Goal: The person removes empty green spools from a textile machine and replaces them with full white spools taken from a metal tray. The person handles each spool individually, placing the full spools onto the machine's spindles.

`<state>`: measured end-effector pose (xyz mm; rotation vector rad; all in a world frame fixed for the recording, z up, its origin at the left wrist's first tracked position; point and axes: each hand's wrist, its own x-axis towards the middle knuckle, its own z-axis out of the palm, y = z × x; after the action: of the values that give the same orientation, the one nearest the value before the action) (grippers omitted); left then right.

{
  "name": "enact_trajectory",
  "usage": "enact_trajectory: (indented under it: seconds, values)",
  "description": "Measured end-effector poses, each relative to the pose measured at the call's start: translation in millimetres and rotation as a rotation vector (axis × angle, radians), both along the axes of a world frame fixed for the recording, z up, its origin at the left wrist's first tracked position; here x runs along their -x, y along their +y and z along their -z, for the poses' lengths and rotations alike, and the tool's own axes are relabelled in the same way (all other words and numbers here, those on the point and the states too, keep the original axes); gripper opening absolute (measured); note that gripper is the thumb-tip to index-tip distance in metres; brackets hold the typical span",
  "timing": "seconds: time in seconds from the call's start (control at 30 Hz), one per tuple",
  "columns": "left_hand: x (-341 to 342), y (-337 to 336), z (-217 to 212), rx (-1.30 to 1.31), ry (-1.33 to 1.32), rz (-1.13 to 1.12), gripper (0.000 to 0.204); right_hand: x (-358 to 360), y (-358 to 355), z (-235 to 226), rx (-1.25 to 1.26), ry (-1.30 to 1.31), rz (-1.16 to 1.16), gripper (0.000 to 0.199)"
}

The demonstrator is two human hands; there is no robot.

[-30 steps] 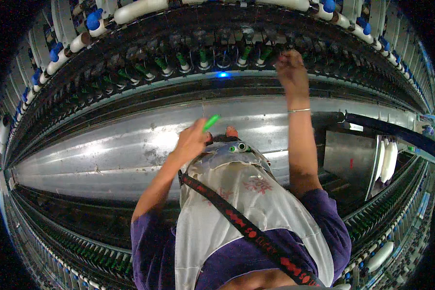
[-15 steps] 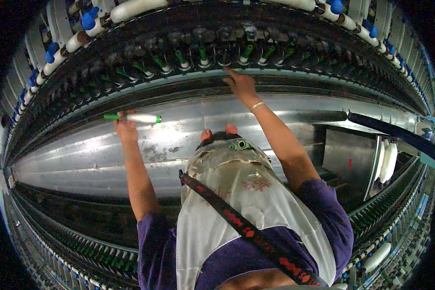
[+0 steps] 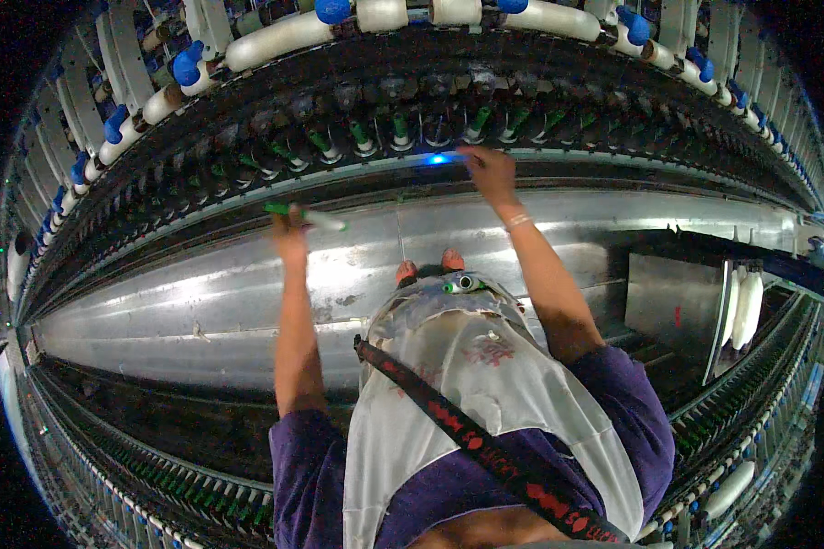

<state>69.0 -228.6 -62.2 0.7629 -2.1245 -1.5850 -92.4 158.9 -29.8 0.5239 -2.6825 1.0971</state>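
My left hand (image 3: 290, 229) is closed around a green spinning bobbin (image 3: 325, 220) wound partly with white yarn, held over the aisle in front of the machine. My right hand (image 3: 492, 174) is at the machine's front rail (image 3: 366, 166), fingers drawn together; whether a yarn end lies between them is too small to see. Beside its fingertips a blue light (image 3: 439, 159) glows on the rail. Just behind the light stands a spindle (image 3: 439, 128) without a green bobbin. Its neighbours carry green bobbins (image 3: 401, 131).
White roving rolls (image 3: 284, 44) and blue knobs (image 3: 189, 64) line the machine's top. More tubes (image 3: 467, 283) lie at my apron's front. A metal box (image 3: 673, 293) and white rolls (image 3: 749, 309) stand at right. Another spindle row (image 3: 192, 489) runs behind me.
The blue light has come on at the rail. My right hand's outstretched fingers have drawn together. In the picture, both hands and the held bobbin sit farther right; the whole view has shifted too.
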Motion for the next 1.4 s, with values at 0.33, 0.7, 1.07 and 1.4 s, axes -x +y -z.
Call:
enact_trajectory:
  seconds: [0.33, 0.7, 1.07, 1.4]
  values:
    - [145, 213, -140, 0.36, 0.299, 0.421, 0.029, -49, 65, -92, 0.106, -0.602, -0.204, 0.021]
    - [188, 237, -103, 0.133, 0.552, 0.489, 0.049, -22, 47, -188, 0.532, -0.562, -0.077, 0.014]
    - [192, 259, -40, 0.252, -0.153, 0.41, 0.113, 34, -64, -291, 0.785, -0.441, -0.342, 0.021]
    - [72, 243, -29, 0.501, -0.069, 0.734, 0.091, 49, -16, -50, 0.232, -0.243, -0.008, 0.011]
